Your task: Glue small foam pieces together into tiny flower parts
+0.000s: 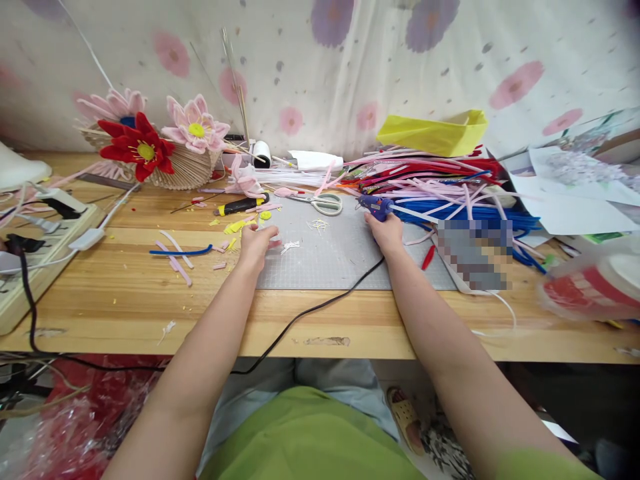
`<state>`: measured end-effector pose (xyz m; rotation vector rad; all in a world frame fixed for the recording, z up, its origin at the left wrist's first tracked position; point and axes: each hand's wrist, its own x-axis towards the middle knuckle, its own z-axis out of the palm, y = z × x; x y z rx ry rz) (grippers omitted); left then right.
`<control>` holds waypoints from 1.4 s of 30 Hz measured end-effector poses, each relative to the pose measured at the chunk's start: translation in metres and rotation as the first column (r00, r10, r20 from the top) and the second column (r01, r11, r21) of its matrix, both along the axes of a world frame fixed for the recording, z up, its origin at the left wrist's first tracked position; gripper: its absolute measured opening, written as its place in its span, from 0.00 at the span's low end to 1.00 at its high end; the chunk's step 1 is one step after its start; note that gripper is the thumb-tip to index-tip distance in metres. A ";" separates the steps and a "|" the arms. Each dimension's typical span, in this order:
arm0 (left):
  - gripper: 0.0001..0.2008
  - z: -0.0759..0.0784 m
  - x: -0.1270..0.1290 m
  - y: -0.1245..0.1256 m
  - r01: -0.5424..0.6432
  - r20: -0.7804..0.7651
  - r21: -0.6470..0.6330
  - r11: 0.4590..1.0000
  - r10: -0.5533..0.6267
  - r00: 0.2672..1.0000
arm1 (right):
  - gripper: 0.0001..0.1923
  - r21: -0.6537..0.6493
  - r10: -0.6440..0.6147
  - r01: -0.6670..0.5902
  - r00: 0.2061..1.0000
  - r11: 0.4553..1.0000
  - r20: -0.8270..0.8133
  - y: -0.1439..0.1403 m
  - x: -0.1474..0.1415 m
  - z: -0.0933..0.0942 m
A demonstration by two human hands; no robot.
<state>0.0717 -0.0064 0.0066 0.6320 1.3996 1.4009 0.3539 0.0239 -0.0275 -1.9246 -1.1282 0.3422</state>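
Note:
My right hand [385, 232] is wrapped round a blue hot glue gun [376, 205] with a glue stick in its back end. The gun's nozzle points left over the grey cutting mat [345, 257], and its black cord [320, 307] trails across the table. At the mat's left edge my left hand [256, 245] hovers with fingers apart and seemingly holding nothing. Beside its fingertips is a small pile of white stamens [291, 247]. Pale yellow stamens [318, 227] lie farther right, below the scissors [323, 203]. Yellow scraps [239, 227] lie just behind the left hand.
Pink and red fuzzy flowers [145, 150] stand back left. Bundled pipe cleaners [435, 187] fill the back right. A utility knife [243, 205] lies behind the mat. A power strip [50, 267] is at the left edge, a plastic cup [595, 287] at the right.

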 end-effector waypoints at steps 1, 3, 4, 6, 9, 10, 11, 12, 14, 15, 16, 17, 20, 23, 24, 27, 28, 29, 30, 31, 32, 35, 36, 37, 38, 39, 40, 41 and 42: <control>0.24 0.000 0.000 0.000 -0.013 0.011 0.023 1.000 0.013 1.000 | 0.22 -0.001 0.008 -0.008 1.000 1.000 0.026 -0.001 0.000 0.000; 0.24 0.000 0.002 0.000 -0.036 0.034 0.066 0.997 0.033 0.999 | 0.23 -0.008 0.035 -0.034 0.997 0.999 0.073 -0.003 -0.001 0.001; 0.24 0.000 0.002 0.000 -0.044 0.042 0.084 0.995 0.041 0.998 | 0.23 -0.022 0.047 -0.045 0.994 0.999 0.096 -0.004 -0.002 0.001; 0.24 -0.001 0.003 0.000 -0.052 0.055 0.112 0.992 0.046 0.997 | 0.25 -0.061 0.062 -0.054 0.987 0.997 0.149 -0.007 -0.004 0.002; 0.24 -0.002 0.005 -0.001 -0.071 0.074 0.136 0.988 0.061 0.995 | 0.29 -0.079 0.063 -0.044 0.965 0.996 0.255 -0.016 -0.006 0.010; 0.24 -0.003 0.006 0.000 -0.086 0.080 0.139 0.987 0.075 0.994 | 0.30 -0.070 0.044 -0.024 0.955 0.997 0.294 -0.019 -0.007 0.014; 0.23 -0.003 0.006 0.000 -0.103 0.086 0.141 0.985 0.091 0.992 | 0.30 -0.060 0.010 0.010 0.944 0.998 0.330 -0.023 -0.007 0.020; 0.23 -0.003 0.006 0.000 -0.119 0.091 0.140 0.983 0.107 0.990 | 0.29 -0.058 -0.028 0.052 0.934 0.997 0.356 -0.027 -0.006 0.025; 0.22 -0.004 0.007 0.001 -0.142 0.101 0.134 0.981 0.129 0.987 | 0.27 -0.109 -0.052 0.101 0.924 0.989 0.379 -0.035 -0.005 0.037; 0.22 -0.004 0.007 0.001 -0.148 0.104 0.129 0.981 0.135 0.985 | 0.26 -0.163 -0.013 0.080 0.925 0.983 0.379 -0.038 -0.005 0.041; 0.22 -0.004 0.007 0.001 -0.152 0.108 0.124 0.981 0.139 0.984 | 0.26 -0.227 0.057 0.032 0.926 0.973 0.373 -0.041 -0.006 0.044; 0.22 -0.004 0.007 0.001 -0.152 0.111 0.120 0.981 0.139 0.984 | 0.26 -0.286 0.140 -0.032 0.921 0.958 0.364 -0.043 -0.008 0.046; 0.22 -0.004 0.009 0.000 -0.128 0.131 0.102 0.987 0.114 0.985 | 0.24 -0.303 0.313 -0.213 0.889 0.929 0.335 -0.046 -0.020 0.043; 0.23 -0.005 0.013 -0.003 -0.081 0.165 0.073 0.994 0.068 0.984 | 0.20 -0.111 0.425 -0.411 0.872 0.905 0.244 -0.044 -0.044 0.034; 0.23 -0.005 0.014 -0.003 -0.072 0.175 0.067 0.995 0.060 0.983 | 0.18 -0.049 0.485 -0.485 0.853 0.873 0.195 -0.042 -0.054 0.031; 0.23 -0.006 0.018 -0.005 -0.081 0.210 0.057 0.995 0.067 0.975 | 0.14 0.067 0.664 -0.663 0.748 0.745 0.016 -0.037 -0.085 0.024; 0.23 -0.006 0.019 -0.006 -0.087 0.225 0.055 0.995 0.073 0.972 | 0.13 0.098 0.708 -0.702 0.704 0.705 -0.052 -0.036 -0.096 0.022; 0.23 -0.007 0.019 -0.006 -0.090 0.242 0.054 0.994 0.075 0.967 | 0.13 0.134 0.732 -0.720 0.670 0.681 -0.119 -0.035 -0.108 0.021; 0.24 -0.007 0.020 -0.007 -0.091 0.258 0.054 0.994 0.074 0.963 | 0.15 0.173 0.735 -0.715 0.652 0.678 -0.185 -0.034 -0.119 0.019; 0.24 -0.007 0.020 -0.007 -0.091 0.272 0.053 0.994 0.073 0.960 | 0.17 0.208 0.726 -0.697 0.643 0.686 -0.242 -0.033 -0.130 0.018; 0.24 -0.007 0.020 -0.007 -0.091 0.282 0.051 0.995 0.073 0.957 | 0.18 0.229 0.716 -0.680 0.635 0.696 -0.291 -0.032 -0.140 0.017; 0.23 -0.007 0.019 -0.007 -0.090 0.288 0.051 0.995 0.072 0.955 | 0.20 0.268 0.695 -0.646 0.613 0.715 -0.376 -0.029 -0.163 0.012; 0.22 -0.007 0.018 -0.007 -0.089 0.285 0.055 0.995 0.070 0.956 | 0.20 0.276 0.688 -0.634 0.616 0.722 -0.384 -0.028 -0.168 0.010; 0.22 -0.006 0.017 -0.007 -0.089 0.280 0.059 0.994 0.069 0.957 | 0.20 0.283 0.678 -0.619 0.627 0.733 -0.383 -0.027 -0.171 0.008; 0.21 -0.006 0.017 -0.007 -0.091 0.278 0.061 0.994 0.070 0.958 | 0.20 0.292 0.668 -0.601 0.645 0.744 -0.372 -0.027 -0.173 0.007; 0.22 -0.006 0.017 -0.006 -0.095 0.278 0.060 0.994 0.075 0.958 | 0.19 0.305 0.660 -0.585 0.663 0.751 -0.354 -0.027 -0.174 0.006; 0.22 -0.006 0.017 -0.006 -0.098 0.284 0.058 0.994 0.078 0.956 | 0.18 0.322 0.656 -0.573 0.679 0.754 -0.329 -0.028 -0.174 0.005; 0.23 -0.007 0.017 -0.006 -0.097 0.292 0.053 0.994 0.077 0.953 | 0.17 0.341 0.655 -0.563 0.694 0.753 -0.299 -0.029 -0.173 0.005; 0.25 -0.007 0.017 -0.006 -0.091 0.301 0.046 0.995 0.073 0.951 | 0.15 0.358 0.653 -0.556 0.709 0.750 -0.267 -0.031 -0.173 0.005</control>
